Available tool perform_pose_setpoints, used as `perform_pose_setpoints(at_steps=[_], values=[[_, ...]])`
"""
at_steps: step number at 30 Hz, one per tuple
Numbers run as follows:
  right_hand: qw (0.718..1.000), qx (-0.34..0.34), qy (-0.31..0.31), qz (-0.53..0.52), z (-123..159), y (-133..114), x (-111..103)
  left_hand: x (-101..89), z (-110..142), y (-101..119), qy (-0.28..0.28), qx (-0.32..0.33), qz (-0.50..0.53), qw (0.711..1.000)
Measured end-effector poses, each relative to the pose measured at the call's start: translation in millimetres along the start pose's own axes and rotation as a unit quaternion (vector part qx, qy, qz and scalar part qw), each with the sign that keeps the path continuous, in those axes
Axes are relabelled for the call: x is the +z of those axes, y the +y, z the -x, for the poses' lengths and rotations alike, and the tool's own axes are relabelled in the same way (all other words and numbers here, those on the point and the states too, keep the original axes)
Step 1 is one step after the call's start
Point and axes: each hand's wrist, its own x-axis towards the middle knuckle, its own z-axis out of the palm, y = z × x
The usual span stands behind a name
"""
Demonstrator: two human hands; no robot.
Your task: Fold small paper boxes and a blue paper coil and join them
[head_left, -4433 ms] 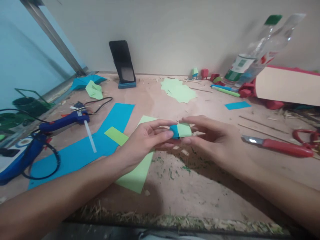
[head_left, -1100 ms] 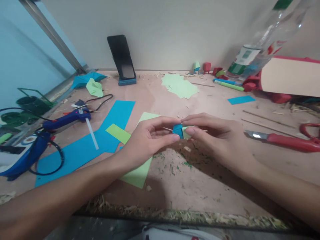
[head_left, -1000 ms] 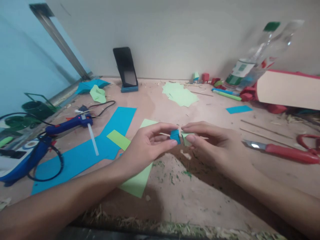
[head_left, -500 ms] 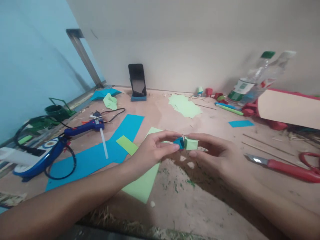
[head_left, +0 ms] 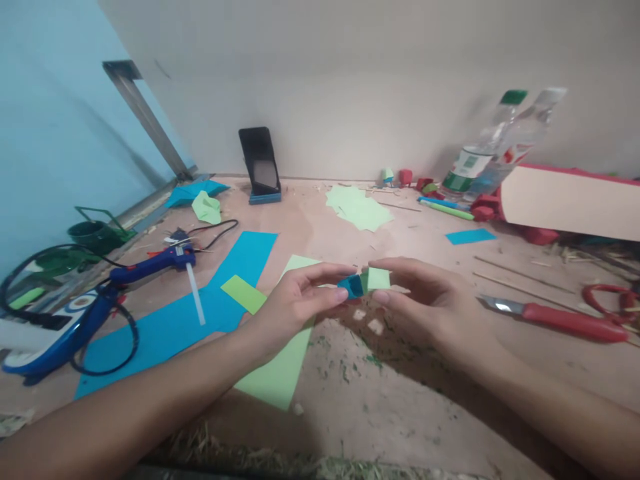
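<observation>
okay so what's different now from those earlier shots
The blue-and-green piece has been parted: the left hand holds the blue box, its hollow now showing; the right hand holds the pale green box. The red-handled knife, glue gun and phone stayed put.

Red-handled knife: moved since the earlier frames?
No. Judged against the nearer thin stick, the red-handled knife keeps its place, blade tip just on the near side of the stick's left end. Only the camera view shifted.

The blue piece (head_left: 351, 287) (hollow side now showing) and pale-green piece (head_left: 379, 279) are no longer joined.
</observation>
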Motion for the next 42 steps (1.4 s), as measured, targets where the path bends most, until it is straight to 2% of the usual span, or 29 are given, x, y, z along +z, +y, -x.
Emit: perform_pose_setpoints(at_steps=[5,9,14,23,42], values=[[0.999,-0.03,-0.008,-0.011,1.2,1.8,1.3,0.3,1.2,-0.5,-0.001,-0.01,-0.009,1.0],[0.998,-0.058,-0.033,0.016,1.6,1.2,1.2,-2.1,1.5,-2.3,-0.004,-0.008,-0.004,1.0],[0.995,-0.085,-0.027,0.043,2.3,-0.2,0.3,-2.3,1.3,-1.5,-0.013,-0.004,0.011,1.0],[0.996,-0.085,-0.007,0.02,-0.3,0.4,-4.3,-2.1,3.1,5.5,-0.005,-0.008,0.069,0.998],[0.994,-0.097,-0.04,0.031,3.2,8.0,0.5,4.0,2.6,4.6,0.019,0.023,-0.047,0.998]])
